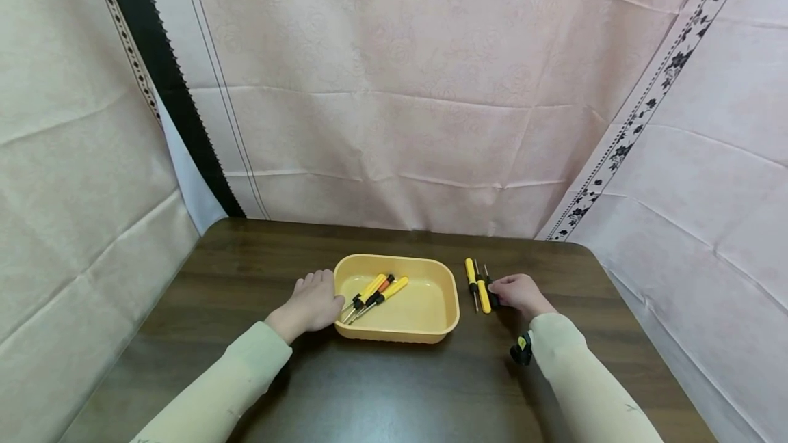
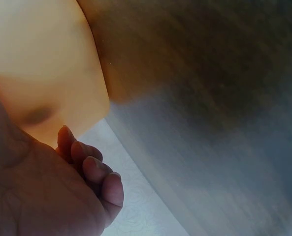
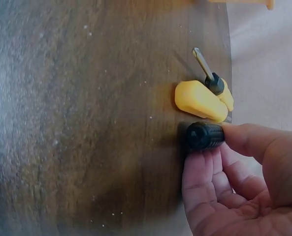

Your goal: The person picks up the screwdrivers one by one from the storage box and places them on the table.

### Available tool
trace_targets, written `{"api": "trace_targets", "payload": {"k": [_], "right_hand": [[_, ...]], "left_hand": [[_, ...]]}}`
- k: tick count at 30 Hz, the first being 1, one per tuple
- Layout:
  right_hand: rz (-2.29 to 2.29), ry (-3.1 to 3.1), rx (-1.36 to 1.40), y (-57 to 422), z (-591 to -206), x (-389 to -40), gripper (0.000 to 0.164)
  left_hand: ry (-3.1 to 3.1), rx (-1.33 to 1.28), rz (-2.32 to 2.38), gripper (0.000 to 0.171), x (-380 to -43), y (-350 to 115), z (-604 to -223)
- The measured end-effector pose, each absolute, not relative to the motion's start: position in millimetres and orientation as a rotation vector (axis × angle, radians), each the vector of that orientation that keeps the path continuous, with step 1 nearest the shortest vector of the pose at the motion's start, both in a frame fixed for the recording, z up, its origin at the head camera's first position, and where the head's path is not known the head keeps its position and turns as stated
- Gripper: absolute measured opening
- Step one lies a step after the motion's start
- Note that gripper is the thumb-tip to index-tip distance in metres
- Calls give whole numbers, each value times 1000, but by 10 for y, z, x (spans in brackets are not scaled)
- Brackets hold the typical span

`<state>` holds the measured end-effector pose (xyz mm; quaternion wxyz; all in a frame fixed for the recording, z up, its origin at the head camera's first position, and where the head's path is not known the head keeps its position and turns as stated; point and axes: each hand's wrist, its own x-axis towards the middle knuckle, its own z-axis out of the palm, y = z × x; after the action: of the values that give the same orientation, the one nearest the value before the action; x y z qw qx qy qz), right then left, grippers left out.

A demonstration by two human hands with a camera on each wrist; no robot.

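Observation:
My left hand [image 1: 310,303] is at the left end of a yellow plastic basin [image 1: 425,333], its thumb over the rim and its loosely curled fingers outside the wall [image 2: 52,49]. Several screwdrivers [image 1: 373,296] with yellow or orange-and-black handles lie inside, towards that end. To the basin's right, my right hand [image 1: 520,292] pinches a black-handled screwdriver [image 3: 205,135] between thumb and fingers. Close beside it on the table lie two yellow-handled screwdrivers [image 1: 471,279], side by side and pointing opposite ways. Part of the black handle is hidden by my fingers in the head view.
Everything stands on a dark brown wooden table [image 1: 369,395] with rounded far corners. Pale patterned cloth [image 1: 400,122] hangs behind it and along both sides. A dark wrist device [image 1: 521,349] is on my right wrist.

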<state>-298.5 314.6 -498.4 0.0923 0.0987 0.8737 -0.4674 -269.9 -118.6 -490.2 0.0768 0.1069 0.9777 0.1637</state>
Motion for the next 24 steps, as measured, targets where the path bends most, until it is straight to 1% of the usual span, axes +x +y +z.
{"api": "trace_targets", "payload": {"k": [6,14,24], "right_hand": [[-1320,2625,342,3141,-5013,-3002,25],[-1346,2545,422,3133,-4968,-2955,21],[-1403,2483,453,3111,-4894,-2907,25]], "left_hand": [[2926,320,491,47,-2693,-1182,-4901],[2923,327,497,49,-2702,-1183,-4905],[2923,330,505,48,-2701,-1193,-4897]]}}
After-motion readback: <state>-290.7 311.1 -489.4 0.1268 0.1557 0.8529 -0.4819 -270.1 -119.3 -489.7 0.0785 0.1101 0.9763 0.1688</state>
